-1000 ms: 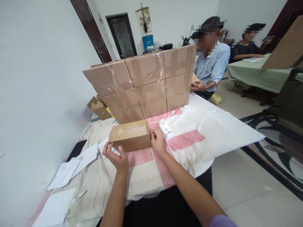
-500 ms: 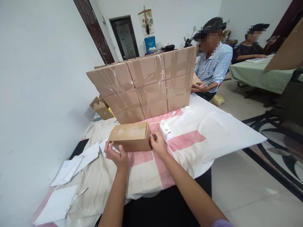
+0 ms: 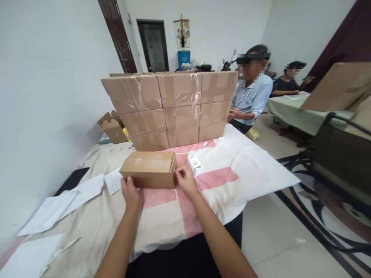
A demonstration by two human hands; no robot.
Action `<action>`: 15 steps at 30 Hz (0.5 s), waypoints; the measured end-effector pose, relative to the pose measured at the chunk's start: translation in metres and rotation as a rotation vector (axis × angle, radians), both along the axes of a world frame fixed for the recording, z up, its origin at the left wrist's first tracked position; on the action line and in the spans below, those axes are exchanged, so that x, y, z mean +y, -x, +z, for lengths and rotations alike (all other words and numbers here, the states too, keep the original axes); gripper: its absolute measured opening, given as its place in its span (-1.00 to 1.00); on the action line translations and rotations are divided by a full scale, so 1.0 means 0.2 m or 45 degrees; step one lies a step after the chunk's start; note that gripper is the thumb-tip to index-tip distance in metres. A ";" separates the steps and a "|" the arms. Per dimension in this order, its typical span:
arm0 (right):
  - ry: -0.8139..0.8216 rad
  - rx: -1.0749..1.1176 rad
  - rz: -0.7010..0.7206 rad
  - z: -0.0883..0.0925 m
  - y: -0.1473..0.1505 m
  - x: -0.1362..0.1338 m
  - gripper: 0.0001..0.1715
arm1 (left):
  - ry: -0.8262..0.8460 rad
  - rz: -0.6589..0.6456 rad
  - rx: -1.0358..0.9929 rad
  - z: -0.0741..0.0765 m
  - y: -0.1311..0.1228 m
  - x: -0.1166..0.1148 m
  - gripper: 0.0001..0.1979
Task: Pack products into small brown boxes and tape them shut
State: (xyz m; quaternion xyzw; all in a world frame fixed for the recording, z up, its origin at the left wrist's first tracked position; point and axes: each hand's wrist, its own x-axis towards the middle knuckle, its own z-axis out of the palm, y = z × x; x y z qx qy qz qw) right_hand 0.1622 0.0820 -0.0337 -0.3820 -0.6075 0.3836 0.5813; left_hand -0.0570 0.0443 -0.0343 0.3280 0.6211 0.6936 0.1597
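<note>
Left hand [image 3: 130, 193] changed: spread half a second ago, thumb held off the box; now closed in on the near left corner of the cardboard box [image 3: 146, 179], thumb laid against the front face. Marked paper sheet [image 3: 112, 181] beside it more uncovered. View levelled and swung right: stacked cartons [image 3: 181, 104] shown less slanted, more of the cardboard [image 3: 327, 88] on the green-covered table [image 3: 279, 110] brought in. Cardboard at the hands of the blue-shirted person [image 3: 251, 94] lost from sight.

Stacked boxes [image 3: 182, 119] stand behind the carton [image 3: 147, 179]; papers [image 3: 87, 191] lie to its left, what seems a device [image 3: 194, 164] to its right.
</note>
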 end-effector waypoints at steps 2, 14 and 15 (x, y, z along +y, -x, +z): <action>-0.018 -0.028 0.020 0.00 -0.01 -0.01 -0.89 | 0.010 0.006 -0.027 0.00 0.01 0.00 -0.73; 0.047 0.074 0.028 -0.05 0.00 0.01 -0.93 | 0.132 -0.031 -0.016 -0.03 0.05 0.01 -0.74; 0.057 0.080 0.030 -0.05 0.00 0.01 -0.94 | 0.120 -0.044 -0.005 -0.04 0.06 0.01 -0.73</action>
